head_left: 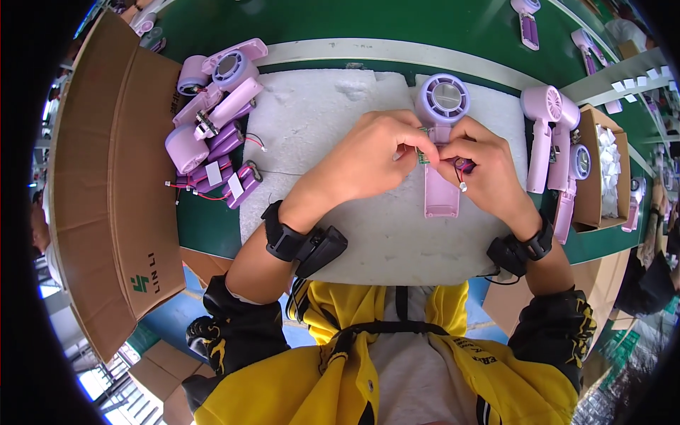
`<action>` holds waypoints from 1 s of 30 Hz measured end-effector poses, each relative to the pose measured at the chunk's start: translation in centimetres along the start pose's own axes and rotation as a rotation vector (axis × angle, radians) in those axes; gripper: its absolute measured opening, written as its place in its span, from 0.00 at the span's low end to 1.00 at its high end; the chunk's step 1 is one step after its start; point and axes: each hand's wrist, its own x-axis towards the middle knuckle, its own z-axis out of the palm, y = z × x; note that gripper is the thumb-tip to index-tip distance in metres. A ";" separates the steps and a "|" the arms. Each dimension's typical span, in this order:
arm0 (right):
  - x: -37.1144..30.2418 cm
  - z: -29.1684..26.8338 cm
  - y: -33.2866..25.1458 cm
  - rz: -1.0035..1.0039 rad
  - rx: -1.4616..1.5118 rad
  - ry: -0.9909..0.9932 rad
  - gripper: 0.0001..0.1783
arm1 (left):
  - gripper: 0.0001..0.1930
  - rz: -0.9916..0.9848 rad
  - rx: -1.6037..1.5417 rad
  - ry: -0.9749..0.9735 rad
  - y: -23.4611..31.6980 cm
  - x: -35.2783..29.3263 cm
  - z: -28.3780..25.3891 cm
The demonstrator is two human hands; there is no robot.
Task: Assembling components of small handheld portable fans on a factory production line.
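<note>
A pink and lavender handheld fan [440,195] lies on the white foam pad, its round head away from me and its handle shell uncovered toward me. My left hand [379,156] is closed over the handle, thumb and forefinger pinching a small green circuit board [423,156]. From the right, my right hand [485,163] curls its fingers round a purple battery [464,163], mostly hidden, with its fingertips close to the board. Thin wires with a white plug [463,187] hang below those fingers.
Left of the foam pad [312,99] lie several fan parts [188,147] and wired purple batteries [225,173], beside a tall cardboard box [106,177]. On the right are more fans [542,134] and a small carton [589,205] of white pieces. A pale rail [333,49] runs behind.
</note>
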 end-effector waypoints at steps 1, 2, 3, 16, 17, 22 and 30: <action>0.0 0.0 0.0 0.003 0.009 -0.001 0.09 | 0.13 0.049 0.013 0.014 0.0 0.0 0.0; 0.0 -0.1 0.0 0.006 0.018 -0.003 0.09 | 0.13 0.051 0.012 0.015 0.1 0.0 0.1; 0.1 -0.1 -0.1 0.005 0.015 -0.003 0.09 | 0.13 0.052 -0.043 0.020 0.2 0.0 0.2; -0.1 -0.2 -0.7 0.009 -0.011 -0.039 0.08 | 0.15 0.148 -0.093 0.048 0.1 0.0 0.7; -0.1 -0.4 -0.8 0.015 0.018 -0.057 0.08 | 0.15 0.142 -0.103 0.046 0.1 -0.1 0.6; -0.3 -0.7 -0.1 0.015 0.105 -0.073 0.04 | 0.14 0.115 -0.120 0.042 0.1 0.0 0.3; -0.2 0.0 -0.7 -0.050 -0.124 -0.048 0.07 | 0.08 0.097 -0.206 0.007 0.4 -0.4 0.2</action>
